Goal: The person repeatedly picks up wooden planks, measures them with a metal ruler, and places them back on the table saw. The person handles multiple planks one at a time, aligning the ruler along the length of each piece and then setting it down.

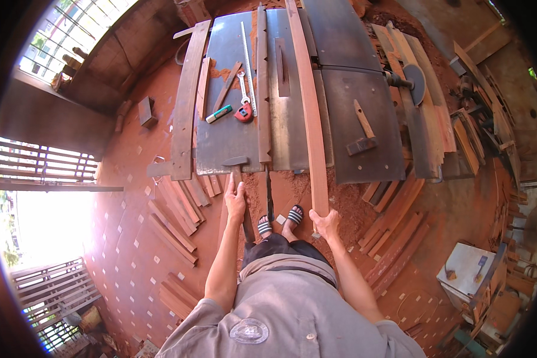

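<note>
My right hand [326, 224] grips the near end of a long reddish wooden board [314, 137], which runs away from me across the metal table [364, 164] and past its near edge. At that same edge my left hand [235, 200] is closed around the handle of a hammer [235, 161], its head over the table's edge. A dark notched wooden strip [264, 89] lies lengthwise between the two hands. Left of that strip are a red tape measure [244, 112] with its blade out, a wrench [243, 86] and a green-and-white tool [219, 114].
A second hammer [361, 143] lies on the table's right side. Beyond it, a round disc [414, 85] on a shaft stands beside stacked boards [435, 128]. Cut wood pieces [173, 230] lie on the dusty floor at left, with more planks [394, 244] at right. A white box [466, 269] stands lower right.
</note>
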